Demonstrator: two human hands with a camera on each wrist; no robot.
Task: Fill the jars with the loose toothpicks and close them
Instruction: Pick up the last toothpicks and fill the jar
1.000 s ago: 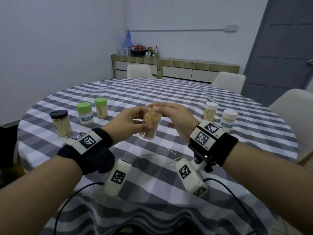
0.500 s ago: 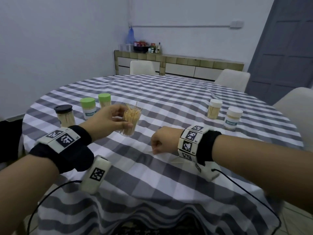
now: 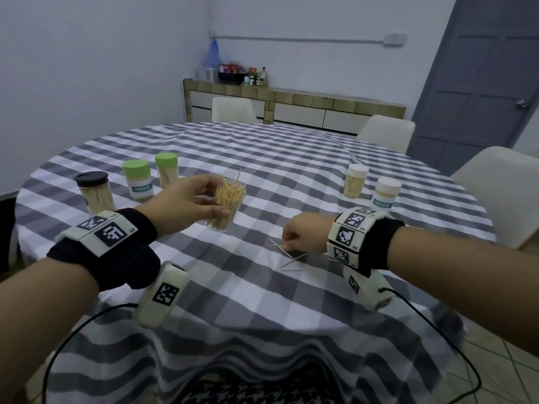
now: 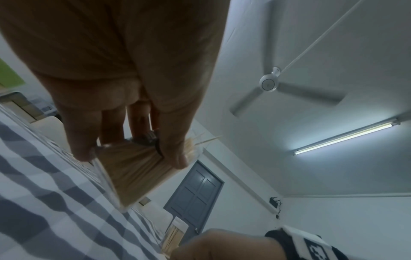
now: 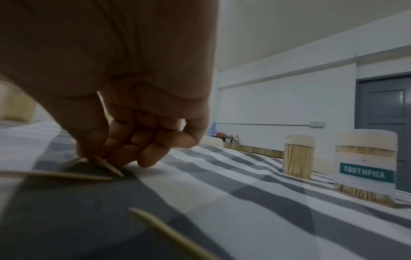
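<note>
Wooden loose toothpicks are featherlight, so right hand pinches one mid-shaft off the cloth; left hand grips the clear open plastic jar.

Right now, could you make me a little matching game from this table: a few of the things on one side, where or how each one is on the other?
Things:
1. open jar
2. black-lidded jar
3. loose toothpicks
4. labelled white-lidded jar

States:
A. standing closed at the far left of the table
B. lying flat on the cloth by the right hand
C. held above the table in the left hand, no lid
D. standing closed just beyond the right wrist

Pairs: 1-C, 2-A, 3-B, 4-D
</note>
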